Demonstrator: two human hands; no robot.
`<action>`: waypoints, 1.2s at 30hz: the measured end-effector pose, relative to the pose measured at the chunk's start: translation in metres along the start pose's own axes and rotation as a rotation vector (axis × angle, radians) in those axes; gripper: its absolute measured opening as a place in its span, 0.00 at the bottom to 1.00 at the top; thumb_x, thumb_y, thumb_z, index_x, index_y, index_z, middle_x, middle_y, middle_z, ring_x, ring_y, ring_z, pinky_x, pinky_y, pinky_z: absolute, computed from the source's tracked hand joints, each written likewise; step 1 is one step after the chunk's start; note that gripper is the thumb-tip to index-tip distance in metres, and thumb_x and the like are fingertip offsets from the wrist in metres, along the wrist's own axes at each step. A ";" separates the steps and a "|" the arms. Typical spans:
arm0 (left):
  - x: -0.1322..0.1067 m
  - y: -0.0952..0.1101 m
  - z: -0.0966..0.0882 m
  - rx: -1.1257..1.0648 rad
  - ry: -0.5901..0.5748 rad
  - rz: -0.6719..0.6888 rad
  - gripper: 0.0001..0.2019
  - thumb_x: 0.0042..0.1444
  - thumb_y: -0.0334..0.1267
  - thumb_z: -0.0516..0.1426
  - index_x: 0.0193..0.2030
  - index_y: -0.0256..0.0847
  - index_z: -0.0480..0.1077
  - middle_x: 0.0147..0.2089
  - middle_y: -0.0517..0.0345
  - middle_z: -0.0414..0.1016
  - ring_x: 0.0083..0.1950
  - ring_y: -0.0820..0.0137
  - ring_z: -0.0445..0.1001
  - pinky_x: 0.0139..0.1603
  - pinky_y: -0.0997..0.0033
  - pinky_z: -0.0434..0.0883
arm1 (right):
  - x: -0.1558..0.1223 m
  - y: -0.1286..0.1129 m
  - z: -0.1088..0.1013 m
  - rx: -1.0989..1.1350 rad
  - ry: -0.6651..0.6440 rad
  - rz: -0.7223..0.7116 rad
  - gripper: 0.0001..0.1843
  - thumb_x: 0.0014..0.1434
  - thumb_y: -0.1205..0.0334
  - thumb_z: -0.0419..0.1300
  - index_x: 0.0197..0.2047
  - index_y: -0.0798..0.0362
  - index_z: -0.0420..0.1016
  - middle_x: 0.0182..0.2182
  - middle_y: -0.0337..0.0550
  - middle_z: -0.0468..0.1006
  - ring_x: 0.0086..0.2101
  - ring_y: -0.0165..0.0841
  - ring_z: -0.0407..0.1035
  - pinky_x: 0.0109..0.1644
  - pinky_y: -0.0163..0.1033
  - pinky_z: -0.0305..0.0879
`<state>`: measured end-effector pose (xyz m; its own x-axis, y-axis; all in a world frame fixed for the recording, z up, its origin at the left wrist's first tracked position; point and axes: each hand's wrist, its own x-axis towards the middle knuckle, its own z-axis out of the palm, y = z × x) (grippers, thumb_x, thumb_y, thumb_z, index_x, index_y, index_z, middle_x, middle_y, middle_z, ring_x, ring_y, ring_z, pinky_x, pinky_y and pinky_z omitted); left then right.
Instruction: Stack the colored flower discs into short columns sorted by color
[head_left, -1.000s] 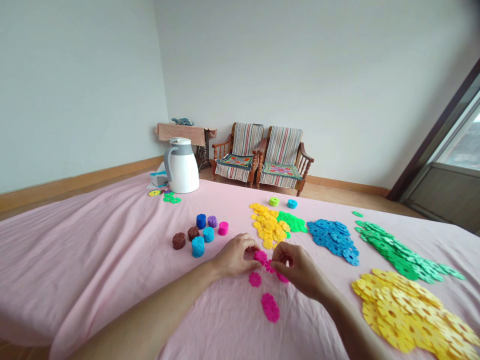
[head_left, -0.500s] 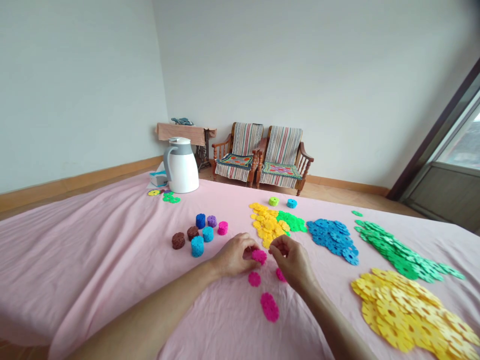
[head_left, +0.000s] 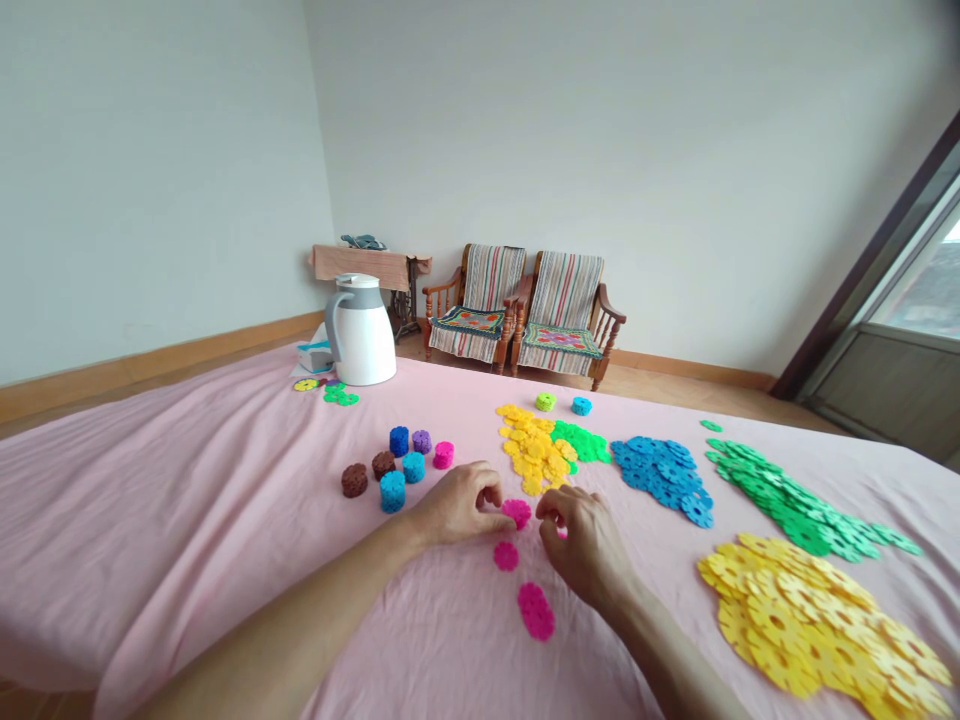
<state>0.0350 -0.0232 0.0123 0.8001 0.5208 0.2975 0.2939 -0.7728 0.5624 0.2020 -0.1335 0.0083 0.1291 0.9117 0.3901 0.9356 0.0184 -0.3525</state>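
Observation:
Near the table's middle, my left hand (head_left: pixel 466 503) is beside a small pink stack of snowflake discs (head_left: pixel 517 514). Its thumb reaches the stack's left edge, and the curled forefinger stands apart from the thumb. My right hand (head_left: pixel 586 542) is low over the cloth, just right of that stack. Thumb and fingers are bent together around a pink snowflake disc (head_left: pixel 562 535), mostly hidden by the hand. Below the hands lie a single pink disc (head_left: pixel 506 556) and some overlapping pink discs (head_left: pixel 536 612).
Several short disc stacks, including a brown stack (head_left: pixel 355 480), stand left. Behind are a yellow pile (head_left: pixel 534 450) and a blue pile (head_left: pixel 664 475); to the right, a green pile (head_left: pixel 795 500) and large yellow discs (head_left: pixel 810 620). A white jug (head_left: pixel 365 335) stands at the back left.
My right hand has come down from beside the stack onto the pink disc at its right. My left fingers have loosened and drawn slightly back from the stack.

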 end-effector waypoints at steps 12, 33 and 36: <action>0.001 -0.002 0.004 0.000 -0.028 0.031 0.11 0.50 0.43 0.60 0.26 0.37 0.68 0.28 0.61 0.66 0.31 0.73 0.64 0.29 0.76 0.58 | 0.002 -0.005 0.002 0.071 0.018 -0.023 0.09 0.48 0.72 0.51 0.27 0.53 0.71 0.25 0.39 0.73 0.30 0.30 0.64 0.37 0.36 0.52; 0.001 -0.001 0.008 -0.093 -0.006 0.009 0.17 0.44 0.42 0.65 0.42 0.39 0.72 0.33 0.60 0.67 0.32 0.73 0.65 0.33 0.76 0.64 | 0.002 0.018 -0.040 0.197 -0.435 -0.096 0.07 0.46 0.69 0.55 0.32 0.53 0.69 0.30 0.41 0.70 0.31 0.30 0.64 0.35 0.36 0.61; 0.001 -0.003 0.009 -0.091 -0.011 0.018 0.17 0.45 0.43 0.64 0.42 0.40 0.72 0.33 0.59 0.68 0.32 0.73 0.66 0.33 0.76 0.64 | 0.003 0.016 -0.040 0.240 -0.421 -0.101 0.07 0.48 0.69 0.55 0.34 0.53 0.69 0.31 0.41 0.70 0.32 0.30 0.65 0.35 0.35 0.61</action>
<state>0.0398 -0.0233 0.0043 0.8105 0.5032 0.2998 0.2316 -0.7455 0.6250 0.2303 -0.1470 0.0377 -0.1483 0.9863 0.0722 0.8281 0.1637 -0.5361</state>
